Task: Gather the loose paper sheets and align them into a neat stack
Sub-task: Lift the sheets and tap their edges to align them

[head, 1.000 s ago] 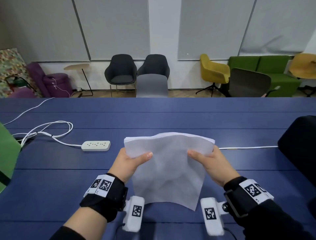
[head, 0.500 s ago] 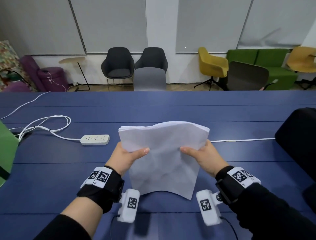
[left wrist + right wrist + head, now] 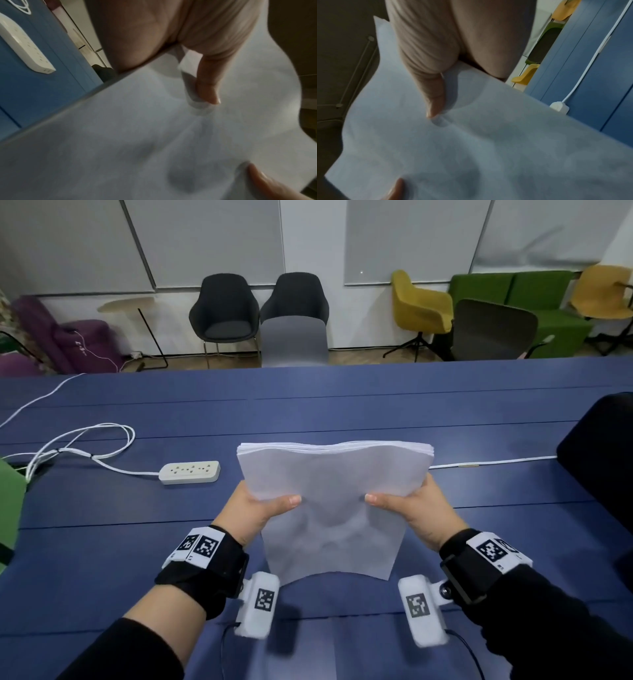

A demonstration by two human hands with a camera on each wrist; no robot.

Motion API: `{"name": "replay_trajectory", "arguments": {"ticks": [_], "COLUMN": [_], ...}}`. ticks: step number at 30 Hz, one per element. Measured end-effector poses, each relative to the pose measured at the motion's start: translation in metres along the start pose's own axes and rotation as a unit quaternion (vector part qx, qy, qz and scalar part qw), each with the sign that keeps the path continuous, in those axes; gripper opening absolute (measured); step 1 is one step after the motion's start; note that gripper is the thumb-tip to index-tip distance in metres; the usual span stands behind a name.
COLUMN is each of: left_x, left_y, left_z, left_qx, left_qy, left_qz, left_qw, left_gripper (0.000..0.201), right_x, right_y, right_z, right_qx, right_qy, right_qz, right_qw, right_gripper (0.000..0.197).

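Both hands now hold the paper more upright than a second ago, and the top edges of the sheets line up better than before. The left hand (image 3: 255, 513) grips the left side of the paper stack (image 3: 334, 501), with its thumb (image 3: 208, 86) pressed on the near face and its fingers hidden behind. The right hand (image 3: 416, 508) grips the right side the same way, thumb (image 3: 436, 102) on the near face. So two hands are clamped on one stack, and the two thumbs sit close together near the middle. The stack stands almost upright over the blue table (image 3: 102, 525), and its bottom edge curves a little above the tabletop. Many thin sheets show at the top edge, too many to count.

Each wrist wears one black band with one white camera box. On the table to the left lies one white power strip (image 3: 190, 472) with its looped white cord (image 3: 85, 440). One more white cable (image 3: 493, 463) runs off to the right behind the stack. One big dark thing (image 3: 599, 460) sits at the right edge. Far past the table stand two dark chairs (image 3: 226, 309), one grey chair (image 3: 294, 340), one yellow chair (image 3: 419, 302) and one green sofa (image 3: 520, 292).
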State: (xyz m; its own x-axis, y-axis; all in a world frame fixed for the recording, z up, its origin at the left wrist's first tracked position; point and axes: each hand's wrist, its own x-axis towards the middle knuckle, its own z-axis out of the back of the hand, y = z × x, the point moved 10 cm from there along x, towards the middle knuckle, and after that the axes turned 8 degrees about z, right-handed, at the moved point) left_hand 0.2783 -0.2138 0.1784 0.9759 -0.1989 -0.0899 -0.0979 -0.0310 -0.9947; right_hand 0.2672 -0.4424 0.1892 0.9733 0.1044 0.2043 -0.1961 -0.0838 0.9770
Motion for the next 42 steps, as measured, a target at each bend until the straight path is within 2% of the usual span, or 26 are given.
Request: {"name": "replay_trajectory", "arguments": {"ticks": [4, 8, 13, 17, 28, 34, 38, 40, 42], "left_x": [-0.001, 0.001, 0.005, 0.005, -0.006, -0.011, -0.014, -0.017, -0.022], "left_y": [-0.01, -0.003, 0.002, 0.002, 0.048, 0.075, 0.055, 0.029, -0.004], "left_z": [0.004, 0.006, 0.009, 0.013, 0.014, 0.018, 0.021, 0.028, 0.033], "left_qx": [0.005, -0.002, 0.006, 0.0, 0.008, 0.004, 0.018, -0.004, -0.045], "left_qy": [0.005, 0.03, 0.002, 0.005, -0.048, -0.092, -0.093, -0.109, -0.125], "left_qz": [-0.023, -0.021, -0.023, -0.03, 0.025, 0.068, 0.033, -0.011, -0.064], "left_qw": [1.0, 0.999, 1.0, 1.0, 0.998, 0.993, 0.995, 0.994, 0.989], "left_gripper": [0.041, 0.047, 0.038, 0.039, 0.034, 0.026, 0.027, 0.042, 0.043], "right_x": [0.003, 0.007, 0.007, 0.004, -0.019, -0.025, -0.025, -0.021, -0.016], "right_y": [0.011, 0.002, -0.006, -0.015, -0.072, -0.08, -0.066, -0.047, -0.025], "right_z": [-0.003, -0.007, -0.009, -0.01, -0.002, -0.006, -0.004, -0.001, 0.003], "right_qx": [0.009, -0.003, -0.029, -0.032, -0.058, -0.07, -0.065, -0.043, -0.019], "right_qy": [0.01, 0.029, 0.005, 0.006, -0.042, -0.057, -0.052, -0.06, -0.077], "right_qz": [0.02, 0.004, -0.003, -0.018, -0.089, -0.09, -0.085, -0.061, -0.029], "right_qw": [1.0, 1.0, 1.0, 0.999, 0.993, 0.992, 0.993, 0.995, 0.996], "right_gripper": [0.034, 0.042, 0.036, 0.035, 0.029, 0.028, 0.023, 0.023, 0.025]}}
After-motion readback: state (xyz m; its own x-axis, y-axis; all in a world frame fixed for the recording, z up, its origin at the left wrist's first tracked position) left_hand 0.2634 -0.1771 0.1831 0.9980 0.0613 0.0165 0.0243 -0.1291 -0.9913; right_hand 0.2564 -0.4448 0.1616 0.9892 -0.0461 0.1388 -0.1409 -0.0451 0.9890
